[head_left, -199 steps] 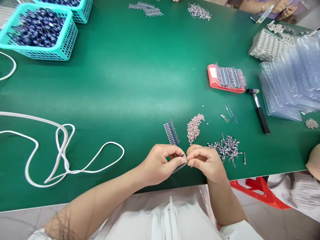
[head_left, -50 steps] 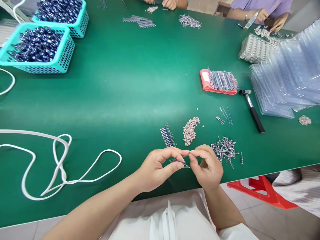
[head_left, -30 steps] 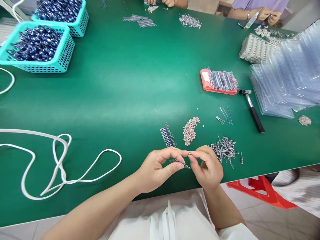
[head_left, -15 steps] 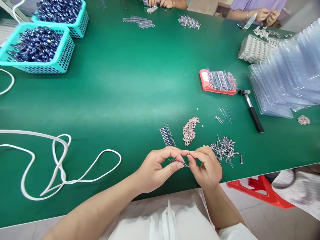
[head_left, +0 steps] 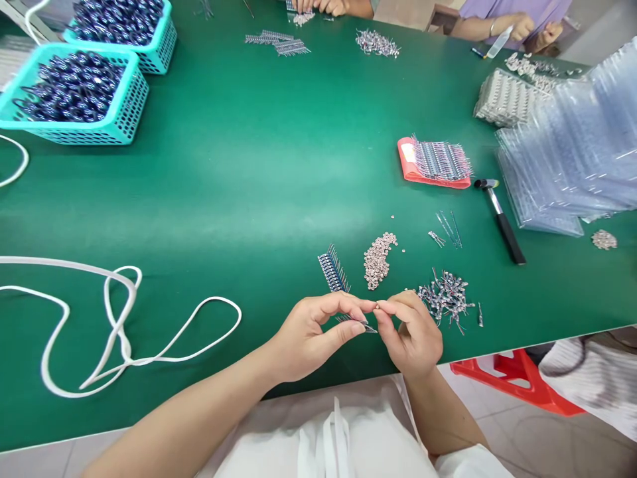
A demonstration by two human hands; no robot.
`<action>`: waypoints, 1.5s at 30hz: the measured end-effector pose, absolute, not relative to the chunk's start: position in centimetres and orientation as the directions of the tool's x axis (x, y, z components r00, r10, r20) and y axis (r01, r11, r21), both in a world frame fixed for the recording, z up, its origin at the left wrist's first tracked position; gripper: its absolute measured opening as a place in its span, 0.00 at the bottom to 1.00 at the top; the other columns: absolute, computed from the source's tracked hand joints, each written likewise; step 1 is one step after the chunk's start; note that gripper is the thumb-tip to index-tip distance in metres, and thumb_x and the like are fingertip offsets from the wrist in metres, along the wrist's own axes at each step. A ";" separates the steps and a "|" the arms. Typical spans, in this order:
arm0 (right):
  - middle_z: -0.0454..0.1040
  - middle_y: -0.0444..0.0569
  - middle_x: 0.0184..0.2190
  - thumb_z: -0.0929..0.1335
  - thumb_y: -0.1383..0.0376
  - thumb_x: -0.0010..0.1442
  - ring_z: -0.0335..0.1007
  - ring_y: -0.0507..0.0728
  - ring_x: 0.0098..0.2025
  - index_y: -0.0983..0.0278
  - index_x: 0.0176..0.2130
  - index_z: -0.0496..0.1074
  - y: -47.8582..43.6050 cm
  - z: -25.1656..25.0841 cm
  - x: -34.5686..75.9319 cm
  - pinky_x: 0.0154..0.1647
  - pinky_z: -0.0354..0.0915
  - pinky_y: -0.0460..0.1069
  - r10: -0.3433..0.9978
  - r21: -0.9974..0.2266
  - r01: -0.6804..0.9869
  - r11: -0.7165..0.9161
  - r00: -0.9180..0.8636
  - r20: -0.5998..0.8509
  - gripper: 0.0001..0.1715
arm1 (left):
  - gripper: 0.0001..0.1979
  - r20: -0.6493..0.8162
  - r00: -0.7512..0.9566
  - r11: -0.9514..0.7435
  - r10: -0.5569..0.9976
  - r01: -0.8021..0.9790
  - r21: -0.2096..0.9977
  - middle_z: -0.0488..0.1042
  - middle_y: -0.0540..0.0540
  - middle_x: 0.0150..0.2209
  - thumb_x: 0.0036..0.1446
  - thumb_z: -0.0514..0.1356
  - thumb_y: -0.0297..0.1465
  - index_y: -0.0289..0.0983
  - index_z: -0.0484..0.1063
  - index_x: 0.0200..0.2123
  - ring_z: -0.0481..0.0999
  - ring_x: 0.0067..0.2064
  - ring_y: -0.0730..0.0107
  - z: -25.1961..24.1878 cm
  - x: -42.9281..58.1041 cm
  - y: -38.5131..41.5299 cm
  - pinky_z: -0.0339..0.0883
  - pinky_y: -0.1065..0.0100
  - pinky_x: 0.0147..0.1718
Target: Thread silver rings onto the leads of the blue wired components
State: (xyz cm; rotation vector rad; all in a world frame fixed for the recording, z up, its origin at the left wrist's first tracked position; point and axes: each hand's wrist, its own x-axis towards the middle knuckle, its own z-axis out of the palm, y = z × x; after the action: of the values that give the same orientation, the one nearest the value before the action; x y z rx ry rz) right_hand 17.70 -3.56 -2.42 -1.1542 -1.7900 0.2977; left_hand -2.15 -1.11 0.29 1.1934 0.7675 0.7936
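Note:
Near the table's front edge, my left hand (head_left: pixel 318 335) is closed, thumb against fingers, on a strip of thin wire-legged parts (head_left: pixel 359 323). My right hand (head_left: pixel 411 332) pinches a tiny round piece (head_left: pixel 377 306) between thumb and forefinger, touching the left forefinger's tip. Just beyond the left hand lies a blue strip of wire-legged parts (head_left: pixel 333 268), partly hidden by it. A pile of small round pinkish-silver pieces (head_left: pixel 378 260) lies ahead of both hands. To the right of my right hand is a heap of loose wire-legged parts (head_left: pixel 446 295).
Right: a hammer (head_left: pixel 502 226), a red pack with wire-legged strips (head_left: pixel 409 169) and stacked clear plastic trays (head_left: pixel 572 153). Left: a looped white cord (head_left: pixel 124 318) and teal baskets (head_left: pixel 130 99) of shiny dark blue parts. Two people's hands (head_left: pixel 522 26) (head_left: pixel 331 6) work across the table.
My hands hold nearly the same pose, with the pinched piece hardly shifted. Across the table, the hands of the person in purple have moved apart.

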 end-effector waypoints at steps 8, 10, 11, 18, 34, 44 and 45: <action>0.77 0.48 0.34 0.71 0.76 0.59 0.73 0.55 0.34 0.59 0.49 0.72 -3.4 -2.4 17.9 0.35 0.68 0.53 0.797 -0.600 0.582 0.548 -0.146 0.586 0.20 | 0.03 -0.099 0.500 0.191 0.861 -0.136 0.972 0.81 0.40 0.48 0.62 0.62 0.28 0.36 0.76 0.37 0.79 0.51 0.61 0.2 -2.2 -1.0 0.71 0.59 0.52; 0.77 0.48 0.34 0.70 0.77 0.59 0.73 0.55 0.34 0.59 0.49 0.72 -3.3 -2.4 17.9 0.35 0.68 0.53 0.792 -0.591 0.589 0.552 -0.149 0.591 0.21 | 0.03 -0.095 0.496 0.183 0.863 -0.131 0.974 0.81 0.41 0.48 0.62 0.62 0.28 0.36 0.76 0.37 0.79 0.51 0.61 0.1 -2.2 -1.0 0.72 0.59 0.52; 0.76 0.48 0.34 0.70 0.77 0.59 0.72 0.55 0.34 0.59 0.49 0.72 -3.3 -2.3 17.9 0.34 0.68 0.53 0.791 -0.587 0.592 0.552 -0.149 0.594 0.21 | 0.03 -0.090 0.495 0.174 0.864 -0.126 0.977 0.81 0.41 0.48 0.62 0.62 0.28 0.36 0.76 0.37 0.79 0.51 0.61 0.1 -2.2 -1.0 0.72 0.59 0.52; 0.76 0.47 0.33 0.70 0.77 0.58 0.72 0.54 0.33 0.59 0.47 0.72 -3.2 -2.3 17.8 0.34 0.68 0.52 0.789 -0.580 0.602 0.549 -0.144 0.598 0.20 | 0.03 -0.009 0.489 0.040 0.872 -0.054 0.998 0.81 0.39 0.47 0.62 0.61 0.27 0.36 0.75 0.37 0.79 0.48 0.62 0.3 -2.2 -1.0 0.72 0.59 0.50; 0.75 0.46 0.31 0.70 0.74 0.59 0.71 0.54 0.31 0.59 0.43 0.72 -3.3 -2.3 17.6 0.32 0.68 0.52 0.801 -0.595 0.616 0.517 -0.103 0.590 0.14 | 0.03 0.058 0.492 -0.046 0.868 -0.037 0.998 0.82 0.39 0.45 0.62 0.60 0.25 0.36 0.75 0.37 0.79 0.46 0.63 0.3 -2.0 -0.8 0.72 0.59 0.49; 0.75 0.46 0.31 0.70 0.73 0.60 0.72 0.54 0.31 0.58 0.44 0.72 -3.3 -2.2 17.7 0.33 0.69 0.52 0.811 -0.595 0.626 0.505 -0.108 0.574 0.13 | 0.03 0.041 0.482 -0.036 0.875 -0.019 0.999 0.82 0.37 0.44 0.61 0.60 0.25 0.35 0.75 0.36 0.80 0.45 0.62 0.7 -2.0 -0.7 0.73 0.59 0.48; 0.75 0.46 0.32 0.70 0.73 0.59 0.72 0.54 0.31 0.58 0.45 0.72 -3.3 -2.2 17.7 0.33 0.69 0.52 0.815 -0.605 0.617 0.504 -0.106 0.570 0.15 | 0.03 0.041 0.486 -0.037 0.873 -0.019 0.999 0.82 0.38 0.44 0.61 0.60 0.25 0.35 0.75 0.36 0.80 0.45 0.62 0.7 -2.0 -0.7 0.73 0.59 0.48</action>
State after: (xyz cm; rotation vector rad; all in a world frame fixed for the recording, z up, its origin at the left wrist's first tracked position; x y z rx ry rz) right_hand 17.71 -3.28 -2.20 -1.1976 -1.8124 0.2657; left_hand -1.95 -0.73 0.72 1.4300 0.8015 0.8590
